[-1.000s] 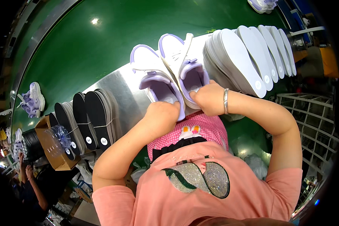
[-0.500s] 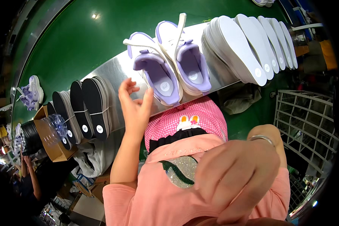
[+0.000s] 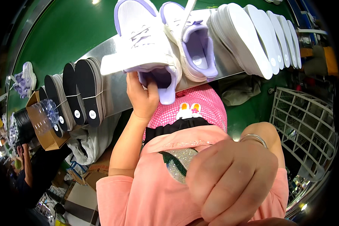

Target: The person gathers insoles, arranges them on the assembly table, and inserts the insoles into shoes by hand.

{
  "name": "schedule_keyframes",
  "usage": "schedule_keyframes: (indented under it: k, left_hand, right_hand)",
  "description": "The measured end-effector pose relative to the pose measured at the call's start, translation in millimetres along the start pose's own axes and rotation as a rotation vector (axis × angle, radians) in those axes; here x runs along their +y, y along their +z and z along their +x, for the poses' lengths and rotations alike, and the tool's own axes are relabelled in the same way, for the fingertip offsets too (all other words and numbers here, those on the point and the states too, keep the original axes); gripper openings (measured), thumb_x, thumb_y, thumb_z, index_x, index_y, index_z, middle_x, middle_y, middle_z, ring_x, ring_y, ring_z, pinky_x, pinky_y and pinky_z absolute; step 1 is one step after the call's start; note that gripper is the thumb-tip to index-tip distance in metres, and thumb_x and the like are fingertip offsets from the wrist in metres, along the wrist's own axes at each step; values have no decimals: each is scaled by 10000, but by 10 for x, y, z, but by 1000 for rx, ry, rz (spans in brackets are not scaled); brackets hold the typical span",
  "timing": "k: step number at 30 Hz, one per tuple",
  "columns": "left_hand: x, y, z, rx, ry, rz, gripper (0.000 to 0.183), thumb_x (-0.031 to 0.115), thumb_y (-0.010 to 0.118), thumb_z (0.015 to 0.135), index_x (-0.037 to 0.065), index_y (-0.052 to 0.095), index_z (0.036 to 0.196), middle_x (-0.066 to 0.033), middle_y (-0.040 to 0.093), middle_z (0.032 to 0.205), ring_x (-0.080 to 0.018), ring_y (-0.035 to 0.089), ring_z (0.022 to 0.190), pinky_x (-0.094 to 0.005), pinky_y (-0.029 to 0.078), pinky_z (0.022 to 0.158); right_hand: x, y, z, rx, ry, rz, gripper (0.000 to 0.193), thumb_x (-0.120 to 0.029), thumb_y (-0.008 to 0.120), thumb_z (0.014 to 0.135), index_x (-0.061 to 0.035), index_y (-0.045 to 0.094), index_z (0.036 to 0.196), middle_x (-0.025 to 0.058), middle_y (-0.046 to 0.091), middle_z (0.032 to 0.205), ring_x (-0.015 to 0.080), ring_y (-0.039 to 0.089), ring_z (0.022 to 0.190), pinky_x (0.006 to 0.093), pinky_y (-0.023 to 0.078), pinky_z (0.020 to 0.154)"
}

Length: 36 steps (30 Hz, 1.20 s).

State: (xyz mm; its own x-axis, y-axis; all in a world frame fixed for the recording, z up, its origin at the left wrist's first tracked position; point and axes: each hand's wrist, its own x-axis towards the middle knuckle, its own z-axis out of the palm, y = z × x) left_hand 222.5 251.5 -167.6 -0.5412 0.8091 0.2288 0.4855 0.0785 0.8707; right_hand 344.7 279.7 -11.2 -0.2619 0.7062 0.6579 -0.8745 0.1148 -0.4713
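Note:
My left hand (image 3: 142,98) grips a white and lilac sneaker (image 3: 147,43) at its collar, fingers at one side and thumb inside the opening. This shoe is tilted up off the metal surface, its toe pointing away from me. A flat white strip (image 3: 115,64) sticks out to its left. Just right of it a matching sneaker (image 3: 199,56) stands on the surface, with a lilac lining and a round label on its insole. My right hand (image 3: 233,179) is raised close to the camera in front of my chest, its fingers curled; whatever they may hold is hidden.
White insoles (image 3: 239,37) stand in stacks at the right of the metal ledge (image 3: 120,100). Banded black insoles (image 3: 87,90) stand at the left, beside a cardboard box (image 3: 37,120) with clear plastic. A white wire basket (image 3: 305,124) is at right. Another person's arm (image 3: 27,165) shows far left.
My left hand has closed on the left sneaker and tipped it up off the ledge. The view has shifted slightly. My right hand stays curled near the camera.

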Motion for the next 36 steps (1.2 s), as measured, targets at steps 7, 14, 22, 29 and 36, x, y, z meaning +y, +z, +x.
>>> schedule_keyframes:
  k: [7, 14, 22, 29, 36]
  left_hand:
    - [18, -89, 22, 58, 246, 40, 394, -62, 451, 747, -58, 371, 1133, -176, 450, 1128, -242, 466, 1025, -308, 332, 881]
    - [59, -122, -39, 38, 145, -15, 529, -77, 446, 655, -96, 340, 1172, -287, 337, 1235, -393, 330, 1164, -368, 273, 948]
    - [-9, -52, -68, 81, 111, -26, 424, -30, 461, 700, -52, 390, 1118, -197, 505, 975, -336, 529, 884, -338, 420, 753]
    - [-2, 11, 94, -10, 38, 95, 546, -13, 431, 701, -70, 282, 1223, -218, 424, 1162, -286, 496, 1002, -297, 394, 839]
    - [118, 23, 350, -153, -78, 154, 510, 129, 441, 799, -85, 257, 1225, -272, 312, 1243, -366, 326, 1156, -368, 247, 982]
  right_hand:
    - [28, -59, 81, -171, -115, 2, 110, -84, 594, 701, 16, 601, 656, 75, 538, 618, 177, 473, 481, 276, 388, 448]
    - [94, 332, -135, 9, 341, 390, 393, -360, 583, 756, 28, 565, 695, 90, 533, 661, 235, 509, 557, 313, 400, 490]
    - [233, 167, 21, -294, -140, 561, 314, -228, 458, 855, 37, 564, 722, 89, 539, 700, 194, 522, 596, 332, 398, 533]
    - [265, 305, -112, -233, -110, 454, 302, -171, 403, 860, 7, 526, 649, 122, 562, 715, 194, 550, 651, 348, 415, 550]
    - [-321, 207, 61, -277, -44, 17, 182, -186, 423, 843, -34, 510, 797, 83, 533, 858, 183, 512, 780, 348, 380, 612]
